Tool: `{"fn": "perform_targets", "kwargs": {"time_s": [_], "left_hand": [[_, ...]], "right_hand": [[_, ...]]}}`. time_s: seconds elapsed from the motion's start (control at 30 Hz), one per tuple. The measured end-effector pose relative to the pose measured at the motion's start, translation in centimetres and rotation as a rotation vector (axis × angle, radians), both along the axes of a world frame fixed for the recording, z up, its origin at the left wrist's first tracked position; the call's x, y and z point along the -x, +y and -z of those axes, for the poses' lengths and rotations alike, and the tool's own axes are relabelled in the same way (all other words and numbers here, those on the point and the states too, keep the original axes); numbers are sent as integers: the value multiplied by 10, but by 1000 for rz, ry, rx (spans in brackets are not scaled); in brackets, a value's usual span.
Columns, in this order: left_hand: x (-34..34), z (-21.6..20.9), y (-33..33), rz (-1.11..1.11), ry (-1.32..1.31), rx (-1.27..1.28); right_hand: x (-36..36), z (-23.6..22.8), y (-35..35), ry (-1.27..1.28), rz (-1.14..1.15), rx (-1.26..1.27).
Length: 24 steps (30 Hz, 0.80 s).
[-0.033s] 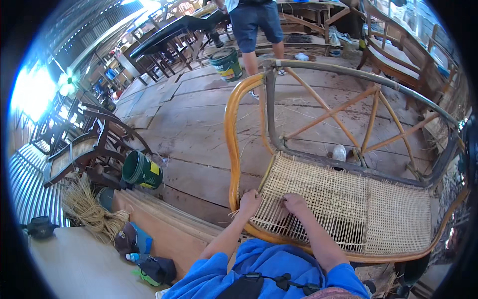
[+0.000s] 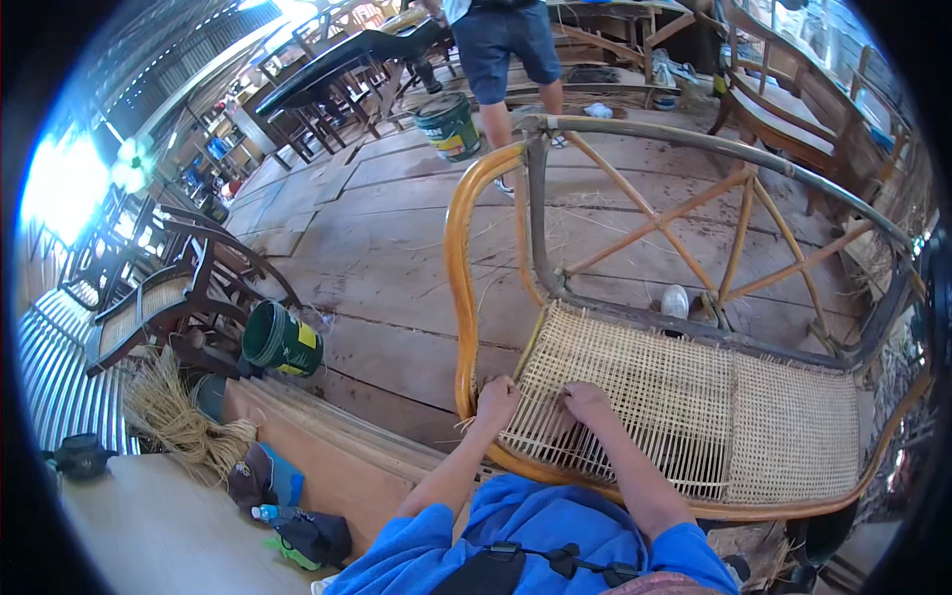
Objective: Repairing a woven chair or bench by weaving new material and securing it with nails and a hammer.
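A cane seat (image 2: 645, 367) is stretched on a bench frame of bent rattan poles (image 2: 462, 288). Its right part is closely woven, while the near left part shows long strands with open gaps. My left hand (image 2: 498, 403) is closed in a pinch at the seat's left edge, beside the curved arm pole, on what looks like a thin cane strand. A short way to the right, my right hand (image 2: 587, 404) rests on the weave with its fingers curled onto a strand. The fingertips are partly hidden, and the strands between them are too fine to follow.
A green bucket (image 2: 284, 339) and a bundle of raw fibre (image 2: 183, 421) lie to the left, near caps (image 2: 309, 535) on a pale board. Dark wooden chairs (image 2: 188, 288) stand beyond. A person in shorts (image 2: 506, 55) stands at the back by another bucket (image 2: 447, 127).
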<state>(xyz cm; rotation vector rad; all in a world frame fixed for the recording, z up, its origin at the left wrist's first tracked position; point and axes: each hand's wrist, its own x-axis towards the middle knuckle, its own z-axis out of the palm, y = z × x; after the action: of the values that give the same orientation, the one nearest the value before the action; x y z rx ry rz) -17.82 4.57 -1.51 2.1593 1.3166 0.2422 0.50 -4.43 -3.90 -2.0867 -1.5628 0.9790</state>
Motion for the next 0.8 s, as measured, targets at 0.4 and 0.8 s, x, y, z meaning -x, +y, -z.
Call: {"fn": "perform_targets", "kwargs": {"time_s": [0.4, 0.8], "left_hand": [[3, -8, 5, 251, -159, -141], [-6, -31, 3, 142, 41, 93]], "right_hand": [[34, 5, 30, 536, 217, 38], [38, -1, 28, 376, 106, -125]]}}
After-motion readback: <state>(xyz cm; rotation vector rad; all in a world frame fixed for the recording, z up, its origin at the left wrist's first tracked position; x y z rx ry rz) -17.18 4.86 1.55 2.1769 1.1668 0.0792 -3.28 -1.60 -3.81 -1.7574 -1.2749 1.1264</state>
